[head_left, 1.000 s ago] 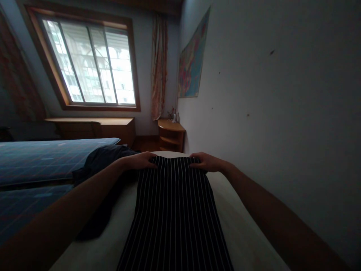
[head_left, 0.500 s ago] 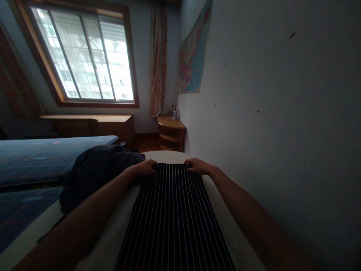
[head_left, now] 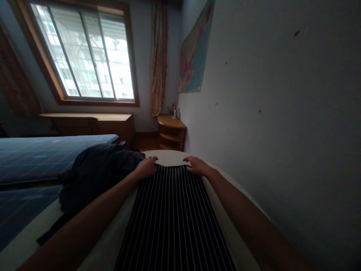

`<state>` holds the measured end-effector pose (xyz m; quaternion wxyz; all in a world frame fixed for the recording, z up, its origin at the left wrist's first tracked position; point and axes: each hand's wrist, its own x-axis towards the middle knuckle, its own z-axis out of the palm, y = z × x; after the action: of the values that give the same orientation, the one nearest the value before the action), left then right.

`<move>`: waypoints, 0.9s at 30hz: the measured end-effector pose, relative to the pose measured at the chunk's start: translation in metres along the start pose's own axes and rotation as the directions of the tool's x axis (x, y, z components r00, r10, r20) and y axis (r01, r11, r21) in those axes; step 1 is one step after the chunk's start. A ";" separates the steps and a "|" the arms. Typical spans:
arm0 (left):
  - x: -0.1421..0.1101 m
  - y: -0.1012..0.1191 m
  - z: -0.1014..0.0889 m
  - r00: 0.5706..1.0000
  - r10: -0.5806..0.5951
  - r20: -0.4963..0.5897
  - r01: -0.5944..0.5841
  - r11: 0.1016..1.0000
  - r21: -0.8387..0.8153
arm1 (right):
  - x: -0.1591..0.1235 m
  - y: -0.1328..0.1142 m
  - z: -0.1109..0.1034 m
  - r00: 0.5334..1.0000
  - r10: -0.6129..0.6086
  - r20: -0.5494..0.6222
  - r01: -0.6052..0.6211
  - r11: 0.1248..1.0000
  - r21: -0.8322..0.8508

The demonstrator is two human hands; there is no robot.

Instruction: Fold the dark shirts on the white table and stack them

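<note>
A black cloth with thin white stripes (head_left: 173, 214) lies stretched lengthwise on a pale rounded table (head_left: 166, 156), its near end cut off by the bottom of the view. At the cloth's far left corner is my left hand (head_left: 146, 166), open, thumb and fingers parted. My right hand (head_left: 196, 165) is at the far right corner, also open with its fingers apart. Both hands seem to touch the cloth's edge without gripping it. Left of my left hand, a crumpled dark cloth (head_left: 96, 175) lies in a heap, with a strap-like end trailing toward me.
A plain wall (head_left: 254, 150) runs close along the right side. Beyond the table's left edge is a blue checked bed-like surface (head_left: 56, 158). A corner shelf (head_left: 171, 122) and a long wooden desk (head_left: 113, 117) stand farther back, below a window (head_left: 87, 56).
My fingers were pinched on the cloth's far edge and have now let go and spread. That edge has settled slightly lower, showing more table between my hands.
</note>
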<state>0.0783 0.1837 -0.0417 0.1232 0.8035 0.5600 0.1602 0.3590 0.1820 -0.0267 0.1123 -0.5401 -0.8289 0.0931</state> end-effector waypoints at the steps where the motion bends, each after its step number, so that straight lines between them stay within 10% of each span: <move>1: -0.005 0.007 0.004 0.999 0.009 -0.044 -0.008 1.000 0.023 | -0.002 -0.005 0.005 0.999 0.001 -0.032 -0.002 1.000 -0.019; 11: -0.037 0.028 0.072 0.995 0.025 -0.101 0.001 0.968 0.250 | -0.027 -0.045 0.067 1.000 -0.010 0.006 0.010 0.996 -0.084; 18: -0.053 0.031 0.061 0.993 0.028 -0.115 -0.002 0.974 0.226 | -0.032 -0.037 0.054 1.000 0.025 0.019 -0.025 0.999 -0.039; 27: -0.118 0.031 0.052 0.994 0.107 -0.008 -0.102 0.968 0.229 | -0.104 -0.045 0.047 0.994 0.003 0.114 0.001 0.999 -0.033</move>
<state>0.0875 0.0609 -0.0917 0.0156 0.8390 0.5328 0.1093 0.3470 0.0673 -0.0681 0.0559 -0.5360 -0.8352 0.1099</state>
